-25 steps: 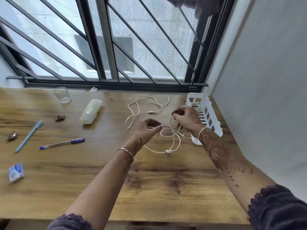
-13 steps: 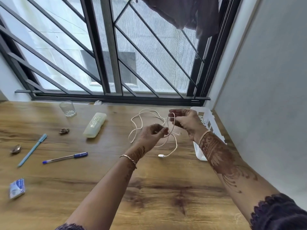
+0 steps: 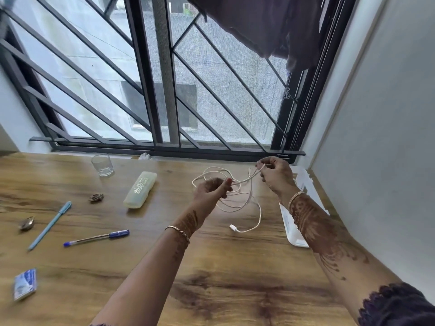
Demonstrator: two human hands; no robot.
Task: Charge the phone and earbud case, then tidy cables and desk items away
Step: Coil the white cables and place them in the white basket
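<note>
A white charging cable (image 3: 251, 209) hangs in loose loops above the wooden desk (image 3: 211, 278), stretched between both hands. My left hand (image 3: 211, 189) pinches the cable near the loops. My right hand (image 3: 275, 172) holds another part of it higher up, close to a connector. The free plug end (image 3: 233, 227) lies on the desk below. A second white cable (image 3: 207, 172) lies on the desk behind my left hand. No phone or earbud case is in view.
A white slotted plastic basket (image 3: 294, 231) stands at the right by the wall, partly behind my right forearm. To the left lie a translucent case (image 3: 140, 189), a glass (image 3: 102, 164), two pens (image 3: 96, 237), a small packet (image 3: 24, 284) and two small brown items. Window bars run behind.
Both hands have lifted the cable off the desk and drawn apart, the right hand rising toward the window. The loops now hang and the plug end has slid nearer. The view has tilted upward.
</note>
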